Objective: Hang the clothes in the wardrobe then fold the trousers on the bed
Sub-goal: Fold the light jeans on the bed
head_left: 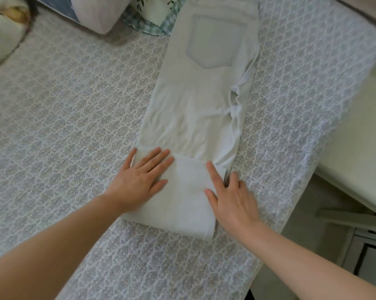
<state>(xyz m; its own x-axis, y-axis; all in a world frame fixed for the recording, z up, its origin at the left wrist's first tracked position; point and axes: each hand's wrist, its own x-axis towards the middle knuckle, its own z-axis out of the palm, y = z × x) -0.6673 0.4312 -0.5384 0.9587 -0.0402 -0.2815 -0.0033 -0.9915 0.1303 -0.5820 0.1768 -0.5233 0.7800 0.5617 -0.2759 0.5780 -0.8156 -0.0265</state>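
Two bare arms (52, 245) reach out from the bottom of the view, over the bed (63, 105). Both hands lie on the pale trousers (195, 109). These are stretched out long on the patterned bed cover, with the waist and a back pocket (213, 44) at the far end, near the pillows (91, 16). Close to the person, the leg ends are folded up over the legs and make a flat flap (182, 198). On the flap's left side rests the left hand (139, 178), its fingers (158, 156) straight and a little spread, holding nothing. On the flap's right side rests the right hand (232, 198), with its first finger straight on the cloth. Its other fingers sit at the flap's edge and are a bit blurry, but they look flat and do not seem to hold anything. The step looks like pressing this first fold flat. To do it well, I think the hands should push down softly and slide out from the middle, so the bumps go away. The flap's sides should line up with the legs below. Farther up, the right seam (236, 100) is crumpled, and it is best smoothed before the next fold, or the pile may turn out lumpy.
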